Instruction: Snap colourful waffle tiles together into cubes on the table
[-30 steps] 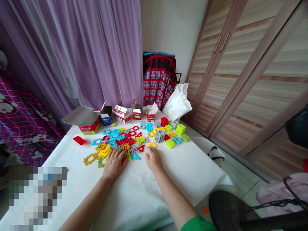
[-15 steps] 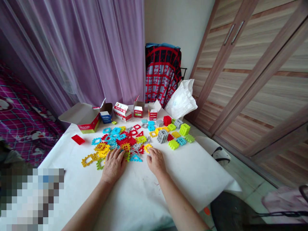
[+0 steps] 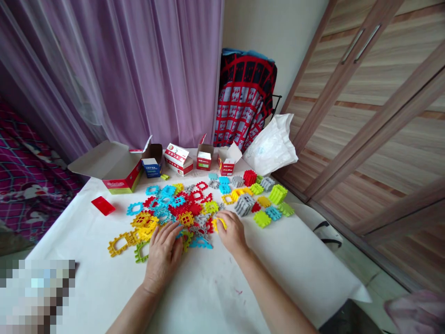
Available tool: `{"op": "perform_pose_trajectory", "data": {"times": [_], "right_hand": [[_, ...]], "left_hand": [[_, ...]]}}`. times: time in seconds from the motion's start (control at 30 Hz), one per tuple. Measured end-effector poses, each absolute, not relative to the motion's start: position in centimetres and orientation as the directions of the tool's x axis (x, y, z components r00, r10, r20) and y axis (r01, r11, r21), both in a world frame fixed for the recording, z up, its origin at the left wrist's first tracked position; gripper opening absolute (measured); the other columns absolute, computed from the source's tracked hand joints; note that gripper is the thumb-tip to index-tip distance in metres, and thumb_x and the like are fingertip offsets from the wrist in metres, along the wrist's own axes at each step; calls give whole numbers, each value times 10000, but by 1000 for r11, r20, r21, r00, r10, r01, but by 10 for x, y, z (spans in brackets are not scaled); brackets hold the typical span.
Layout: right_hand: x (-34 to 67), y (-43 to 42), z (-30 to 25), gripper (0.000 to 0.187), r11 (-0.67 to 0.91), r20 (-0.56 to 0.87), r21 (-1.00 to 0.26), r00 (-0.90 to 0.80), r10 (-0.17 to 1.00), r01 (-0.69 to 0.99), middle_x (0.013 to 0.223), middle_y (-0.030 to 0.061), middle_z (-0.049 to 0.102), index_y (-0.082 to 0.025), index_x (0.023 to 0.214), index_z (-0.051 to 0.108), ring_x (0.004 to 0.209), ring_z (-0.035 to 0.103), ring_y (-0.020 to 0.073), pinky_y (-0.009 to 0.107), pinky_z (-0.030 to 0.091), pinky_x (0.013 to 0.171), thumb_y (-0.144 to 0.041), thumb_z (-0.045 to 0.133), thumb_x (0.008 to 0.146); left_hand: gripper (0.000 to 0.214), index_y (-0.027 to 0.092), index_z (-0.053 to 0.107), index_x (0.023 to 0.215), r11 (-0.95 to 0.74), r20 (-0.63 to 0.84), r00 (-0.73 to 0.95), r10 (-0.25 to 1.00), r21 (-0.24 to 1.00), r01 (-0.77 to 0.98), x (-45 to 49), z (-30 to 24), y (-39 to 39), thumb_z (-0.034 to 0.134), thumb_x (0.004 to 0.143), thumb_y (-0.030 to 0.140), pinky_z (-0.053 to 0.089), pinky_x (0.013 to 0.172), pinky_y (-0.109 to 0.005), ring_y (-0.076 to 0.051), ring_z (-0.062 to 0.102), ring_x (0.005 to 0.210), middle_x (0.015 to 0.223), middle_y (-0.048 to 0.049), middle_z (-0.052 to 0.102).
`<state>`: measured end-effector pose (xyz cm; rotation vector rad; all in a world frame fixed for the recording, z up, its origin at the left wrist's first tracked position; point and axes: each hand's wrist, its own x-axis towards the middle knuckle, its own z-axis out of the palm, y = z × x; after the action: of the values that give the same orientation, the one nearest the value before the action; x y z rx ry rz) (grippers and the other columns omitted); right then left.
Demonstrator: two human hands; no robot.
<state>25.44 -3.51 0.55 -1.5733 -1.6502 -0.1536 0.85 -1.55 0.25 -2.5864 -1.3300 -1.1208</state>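
While behind plastic blocks (image 3: 184, 208), open boxes (image 3: 120, 167)

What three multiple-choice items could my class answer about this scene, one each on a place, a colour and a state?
1. Where does the red plastic tile lie?
A. Left of the waffle blocks
B. Inside a box
C. On the floor

2. What colour is the piece touching the right hand?
A. Blue
B. Yellow
C. Grey

3. What state is the large cardboard box in?
A. Taped shut
B. Upside down
C. Lid open

1 A: it lies apart, left of the pile.
2 B: yellow shows at the fingers.
3 C: its grey inside shows.
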Motion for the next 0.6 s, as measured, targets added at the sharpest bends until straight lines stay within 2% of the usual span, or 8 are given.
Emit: {"op": "perform_pose_trajectory", "data": {"times": [0.1,0.27,0.47,0.6], "right_hand": [[255,16,34,256,121,483,-373,82,872,920,1076,65,726,-211,1017,735,1046,632,209,320,475,964,-142,544,862],[247,93,61,296,-38,173,-124,59,983,992,1149,78,712,-217,1116,741,1098,593,218,312,428,959,-156,546,903],[250,131,57,297,-41,59,-29,43,997,999,1136,100,693,-246,1093,765,1119,559,249,329,420,905,-152,568,891],[255,141,59,256,66,-6,14,-65,998,998,1151,86,683,-268,1099,759,1146,543,239,319,407,943,-242,600,901]], "left_hand": [[310,268,633,1192,-635,609,358,708,325,701,6,-2,-13,427,962,292,399,1093,-503,-248,613,1214,1253,-62,701],[310,286,638,1181,-613,576,350,739,356,706,6,-8,-11,422,959,302,447,1058,-508,-250,637,1180,1220,-52,716],[291,269,626,1186,-646,625,351,698,336,686,6,-8,-9,456,950,262,505,988,-487,-243,668,1117,1182,-61,729],[283,261,615,1191,-671,661,350,663,319,669,6,-7,-9,488,940,234,517,958,-472,-239,675,1092,1169,-59,731]]}}
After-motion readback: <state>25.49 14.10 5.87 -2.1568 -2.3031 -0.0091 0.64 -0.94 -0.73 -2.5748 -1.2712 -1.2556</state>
